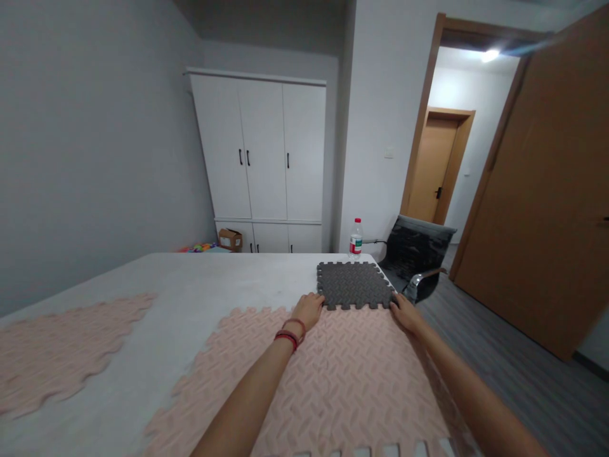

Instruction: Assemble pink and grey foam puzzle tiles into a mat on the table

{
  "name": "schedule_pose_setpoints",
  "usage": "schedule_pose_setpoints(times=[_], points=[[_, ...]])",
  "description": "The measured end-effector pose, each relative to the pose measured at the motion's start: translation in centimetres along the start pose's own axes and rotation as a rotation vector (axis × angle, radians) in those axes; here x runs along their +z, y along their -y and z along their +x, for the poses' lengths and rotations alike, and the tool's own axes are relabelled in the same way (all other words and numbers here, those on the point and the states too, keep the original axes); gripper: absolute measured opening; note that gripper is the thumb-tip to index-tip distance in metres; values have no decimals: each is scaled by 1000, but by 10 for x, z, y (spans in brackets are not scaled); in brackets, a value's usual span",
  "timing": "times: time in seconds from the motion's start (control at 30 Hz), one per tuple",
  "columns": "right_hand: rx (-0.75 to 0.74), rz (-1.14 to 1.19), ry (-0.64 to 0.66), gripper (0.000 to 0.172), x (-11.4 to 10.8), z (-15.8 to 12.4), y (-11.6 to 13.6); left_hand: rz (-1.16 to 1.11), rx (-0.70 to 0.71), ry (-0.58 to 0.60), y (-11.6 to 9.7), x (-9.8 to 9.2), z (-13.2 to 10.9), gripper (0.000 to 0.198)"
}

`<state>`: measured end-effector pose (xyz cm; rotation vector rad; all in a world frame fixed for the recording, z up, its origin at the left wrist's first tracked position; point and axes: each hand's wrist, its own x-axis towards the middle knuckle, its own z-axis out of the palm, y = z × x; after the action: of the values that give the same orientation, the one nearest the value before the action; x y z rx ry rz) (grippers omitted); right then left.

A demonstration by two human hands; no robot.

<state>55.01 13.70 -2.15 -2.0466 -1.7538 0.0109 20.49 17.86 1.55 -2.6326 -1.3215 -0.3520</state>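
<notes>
The dark grey, square foam tile with toothed edges and a raised tread pattern [354,284] lies flat near the far right end of the white bench [228,274], between the two hands and mostly beyond them. The left hand [309,310], with red cords [289,338] at its wrist, touches the tile's near left corner, fingers together and slightly bent. The right hand [403,311] touches the near right corner, fingers partly curled about it. Whether either hand pinches the tile from below cannot be determined.

The tile's near edge meets the far edge of the pale pink, tread-patterned foam matting [352,374], which extends beneath both forearms; interlocking cannot be confirmed. A separate pale pink foam piece [61,349] lies well apart, to the left. A clear plastic bottle with a red cap [356,242] stands upright just beyond the tile.
</notes>
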Motion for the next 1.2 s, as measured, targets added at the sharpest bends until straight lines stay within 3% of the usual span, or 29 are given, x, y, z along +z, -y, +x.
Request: schedule_pose_setpoints(times=[0.13, 0.47, 0.7, 0.83, 1.0, 1.2], points=[[-10, -43, -19, 53, 7, -5, 9, 44, 20, -15, 0, 1, 0, 28], [-18, -156, -41, 46, -1, -14, 15, 103, 47, -58, -14, -6, -3, 32], [-6, -208, 66, 43, -15, -8, 26, 58, 255, 49, -15, -8, -1, 26], [52, -217, 130, 57, -10, 11, 50, 59, 259, 85, -14, -8, -1, 25], [111, -181, 206, 72, 24, 23, 84, 75, 270, 100, -18, -10, 1, 31], [118, -168, 308, 87, 36, 25, 82, 77, 239, 159, -34, -12, 13, 34]])
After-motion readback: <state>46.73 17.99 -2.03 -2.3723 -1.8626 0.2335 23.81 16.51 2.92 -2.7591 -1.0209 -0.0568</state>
